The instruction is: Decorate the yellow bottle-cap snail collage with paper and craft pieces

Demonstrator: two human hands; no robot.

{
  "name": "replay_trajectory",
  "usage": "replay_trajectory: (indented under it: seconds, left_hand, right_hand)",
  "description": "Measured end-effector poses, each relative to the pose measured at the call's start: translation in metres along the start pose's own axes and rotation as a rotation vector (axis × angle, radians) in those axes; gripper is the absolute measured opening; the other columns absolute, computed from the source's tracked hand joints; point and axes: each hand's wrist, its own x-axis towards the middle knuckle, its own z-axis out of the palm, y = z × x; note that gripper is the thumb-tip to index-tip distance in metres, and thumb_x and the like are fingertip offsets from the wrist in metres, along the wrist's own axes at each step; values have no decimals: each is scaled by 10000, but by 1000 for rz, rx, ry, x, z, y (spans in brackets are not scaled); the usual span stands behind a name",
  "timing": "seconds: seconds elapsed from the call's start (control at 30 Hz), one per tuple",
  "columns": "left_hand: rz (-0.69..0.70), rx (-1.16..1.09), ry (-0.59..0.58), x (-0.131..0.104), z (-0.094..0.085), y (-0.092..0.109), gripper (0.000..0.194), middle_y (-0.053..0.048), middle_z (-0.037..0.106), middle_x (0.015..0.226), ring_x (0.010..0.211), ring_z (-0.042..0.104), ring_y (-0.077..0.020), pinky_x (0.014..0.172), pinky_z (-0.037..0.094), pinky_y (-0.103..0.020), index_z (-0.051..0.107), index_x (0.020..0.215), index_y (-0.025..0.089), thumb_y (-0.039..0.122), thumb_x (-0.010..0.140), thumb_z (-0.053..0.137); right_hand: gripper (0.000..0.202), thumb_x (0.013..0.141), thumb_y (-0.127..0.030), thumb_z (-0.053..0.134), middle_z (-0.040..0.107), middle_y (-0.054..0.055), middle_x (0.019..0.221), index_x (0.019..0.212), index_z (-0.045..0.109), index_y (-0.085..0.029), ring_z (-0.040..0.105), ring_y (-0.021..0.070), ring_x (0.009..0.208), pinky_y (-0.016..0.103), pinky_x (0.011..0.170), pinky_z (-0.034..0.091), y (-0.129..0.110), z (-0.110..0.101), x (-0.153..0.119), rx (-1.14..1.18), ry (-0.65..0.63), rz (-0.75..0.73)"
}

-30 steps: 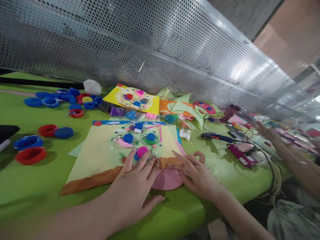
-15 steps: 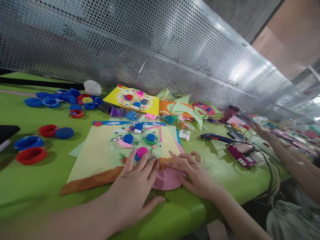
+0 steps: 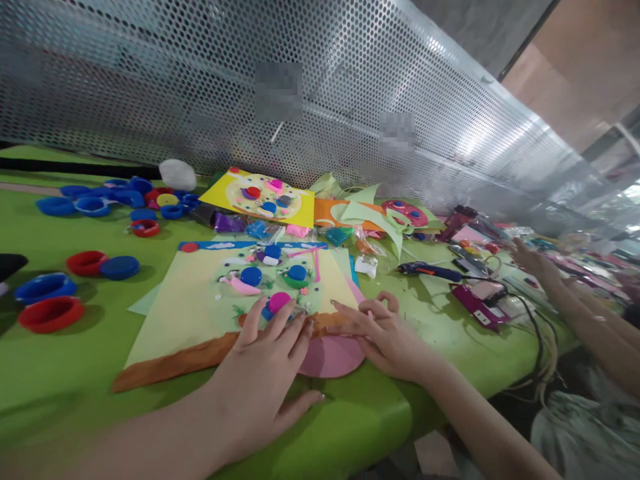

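Observation:
A craft collage (image 3: 175, 307) on pale yellow paper lies before me, decorated with blue and pink bottle caps and small clay shapes. Along its lower edge runs a brown strip (image 3: 175, 363), crinkled in places. My left hand (image 3: 273, 353) rests palm down on that strip, fingers spread, tips just below the pink cap (image 3: 279, 302). On the strip's right part lie the stretched fingers of my right hand (image 3: 385, 333), with one finger bent. Neither hand grips anything. A pink paper disc (image 3: 334, 358) sticks out from under the collage between the hands.
Blue and red caps (image 3: 85, 263) lie at the left. Behind the collage are a yellow decorated card (image 3: 213, 195) and bagged clay (image 3: 230, 223). A glue gun (image 3: 430, 270) and magenta power strip (image 3: 477, 308) with cables lie right. Another person's arm (image 3: 565, 287) reaches in at right.
The view has shifted slightly, so the things on the table sit a little further left. Both hands stay on the brown strip with hardly any movement.

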Motion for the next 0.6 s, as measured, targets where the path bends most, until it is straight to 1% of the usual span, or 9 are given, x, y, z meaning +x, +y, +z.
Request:
replay_trajectory:
  seconds: [0.07, 0.13, 0.27, 0.37, 0.47, 0.53, 0.6]
  left_hand:
    - [2, -4, -9, 0, 1, -1, 652, -130, 546, 1279, 1221, 404, -329, 1063, 2, -537, 537, 1252, 158, 611, 861, 280]
    - [4, -8, -10, -1, 2, -1, 656, -128, 546, 1278, 1222, 401, -337, 1060, 13, -551, 536, 1254, 168, 621, 857, 278]
    - [6, -11, -2, -1, 2, -2, 643, -129, 548, 1274, 1215, 407, -336, 1061, 12, -551, 556, 1233, 176, 617, 856, 279]
    - [7, -2, -5, -1, 2, -2, 664, -140, 550, 1270, 1218, 405, -338, 1059, 1, -544, 558, 1230, 160, 628, 851, 278]
    - [6, 18, -8, 0, 1, -1, 680, -142, 556, 1263, 1237, 386, -333, 1059, -22, -535, 564, 1224, 143, 620, 866, 236]
    - [1, 27, -15, 1, 1, 0, 682, -139, 555, 1266, 1251, 368, -326, 1062, -17, -532, 559, 1230, 142, 610, 876, 212]
    - [-2, 27, -35, 1, -1, 1, 678, -135, 552, 1270, 1256, 359, -325, 1061, 0, -544, 549, 1241, 150, 606, 879, 202]
  right_hand:
    - [540, 874, -126, 323, 558, 78, 798, 1406, 230, -137, 508, 238, 856, 456, 805, 372, 3, -1, 0, -82, 10, -29]
    - [558, 874, -123, 310, 553, 74, 804, 1420, 192, -137, 506, 228, 823, 454, 803, 371, 4, -1, -2, -128, 28, -40]
    - [587, 875, -127, 314, 560, 72, 819, 1436, 148, -165, 511, 210, 796, 443, 824, 368, 6, 0, -12, -119, 54, 25]
    - [626, 873, -122, 341, 594, 85, 895, 1445, 100, -199, 510, 223, 866, 441, 845, 366, 7, 0, -17, -47, 96, 65]
    - [679, 881, -112, 348, 612, 97, 1024, 1451, -6, -213, 484, 236, 976, 438, 876, 352, 3, -2, -13, 3, 153, 71]
    - [694, 883, -105, 332, 614, 108, 1037, 1451, -58, -185, 470, 245, 1035, 441, 889, 346, -2, -2, -8, -14, 125, 36]
    - [699, 866, -87, 315, 613, 116, 994, 1453, -60, -151, 469, 251, 1059, 442, 884, 351, -6, -1, -3, -42, 66, 7]
